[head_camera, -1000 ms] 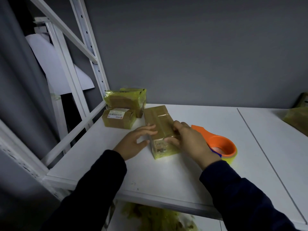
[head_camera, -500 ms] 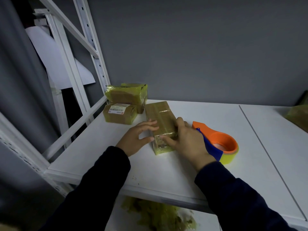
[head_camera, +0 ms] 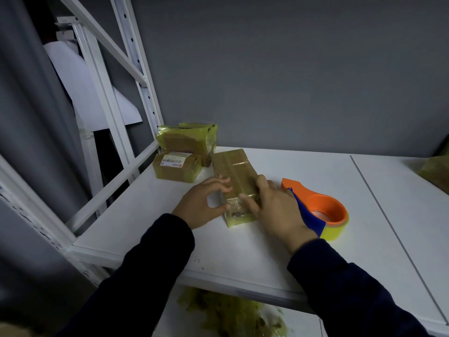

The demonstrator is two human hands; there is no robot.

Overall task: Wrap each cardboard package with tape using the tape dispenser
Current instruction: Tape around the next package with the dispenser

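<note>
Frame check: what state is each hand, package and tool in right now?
long package: flat on the shelf, near end taped, held by both hands.
left hand: grips its left side.
right hand: grips its right side.
tape dispenser: lying on shelf, unheld.
labelled package: resting on shelf, untouched.
wrapped package: behind it, untouched.

package (head_camera: 233, 169) left of dispenser (head_camera: 326, 211), on shelf (head_camera: 267, 254)
</note>
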